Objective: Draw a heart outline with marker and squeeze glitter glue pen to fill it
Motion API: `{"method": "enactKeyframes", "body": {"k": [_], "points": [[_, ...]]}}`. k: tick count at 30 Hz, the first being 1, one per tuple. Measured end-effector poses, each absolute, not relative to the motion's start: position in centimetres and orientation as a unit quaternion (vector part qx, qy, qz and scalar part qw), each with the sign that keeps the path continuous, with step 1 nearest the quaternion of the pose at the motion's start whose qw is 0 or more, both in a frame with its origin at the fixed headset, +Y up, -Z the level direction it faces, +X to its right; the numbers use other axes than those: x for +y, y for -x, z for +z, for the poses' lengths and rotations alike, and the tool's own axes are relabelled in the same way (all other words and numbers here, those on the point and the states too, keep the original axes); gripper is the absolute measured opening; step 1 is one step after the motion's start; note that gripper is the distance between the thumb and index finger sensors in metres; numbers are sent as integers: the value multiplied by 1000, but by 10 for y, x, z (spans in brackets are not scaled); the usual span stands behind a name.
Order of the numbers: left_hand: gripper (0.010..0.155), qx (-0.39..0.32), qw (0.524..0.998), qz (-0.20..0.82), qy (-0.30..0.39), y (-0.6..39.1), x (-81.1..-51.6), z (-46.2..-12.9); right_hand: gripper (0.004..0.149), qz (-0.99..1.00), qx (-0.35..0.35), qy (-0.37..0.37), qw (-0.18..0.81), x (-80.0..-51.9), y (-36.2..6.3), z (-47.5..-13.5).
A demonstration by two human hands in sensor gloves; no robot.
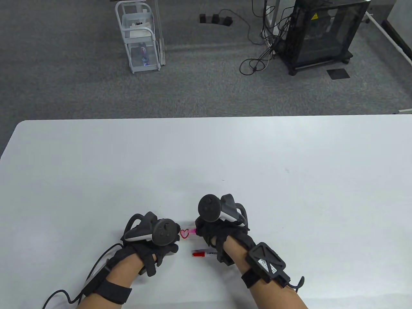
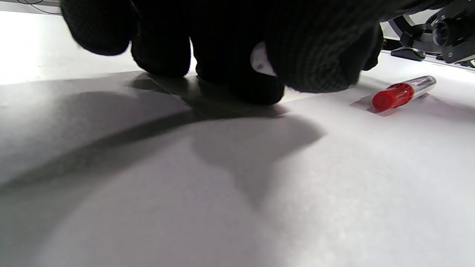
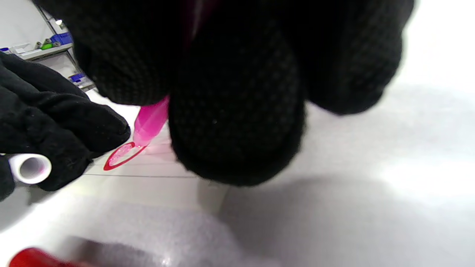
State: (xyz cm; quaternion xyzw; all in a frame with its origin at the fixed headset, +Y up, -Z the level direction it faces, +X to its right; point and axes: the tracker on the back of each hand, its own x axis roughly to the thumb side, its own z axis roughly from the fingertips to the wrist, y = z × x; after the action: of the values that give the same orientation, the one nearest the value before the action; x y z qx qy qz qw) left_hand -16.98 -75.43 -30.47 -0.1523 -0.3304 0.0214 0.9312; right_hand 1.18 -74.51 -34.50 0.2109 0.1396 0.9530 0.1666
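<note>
A small red heart outline (image 1: 184, 234) sits on a white sheet (image 3: 148, 185) between my hands. My right hand (image 1: 210, 232) grips a pink glitter glue pen (image 3: 150, 120) whose tip touches the heart (image 3: 120, 155) at its right edge; pale glitter lies inside the outline. My left hand (image 1: 162, 239) rests on the sheet just left of the heart, with its fingers curled round a small white cap (image 3: 29, 168). The red-capped marker (image 1: 202, 254) lies on the table just under my right hand, and it shows in the left wrist view too (image 2: 399, 94).
The white table (image 1: 96, 167) stretches far beyond the hands. Past its far edge, on grey carpet, stand a white wire trolley (image 1: 140, 35) and a black cabinet (image 1: 322, 32) with loose cables.
</note>
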Motion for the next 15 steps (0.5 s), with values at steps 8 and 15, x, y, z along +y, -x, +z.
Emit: {"method": "enactKeyframes", "body": {"k": [8, 15], "points": [[46, -330, 931, 19, 152, 169, -754, -304, 46, 958, 114, -219, 142, -743, -6, -342], [46, -330, 931, 20, 152, 169, -754, -304, 45, 959, 101, -225, 140, -742, -5, -341]]}}
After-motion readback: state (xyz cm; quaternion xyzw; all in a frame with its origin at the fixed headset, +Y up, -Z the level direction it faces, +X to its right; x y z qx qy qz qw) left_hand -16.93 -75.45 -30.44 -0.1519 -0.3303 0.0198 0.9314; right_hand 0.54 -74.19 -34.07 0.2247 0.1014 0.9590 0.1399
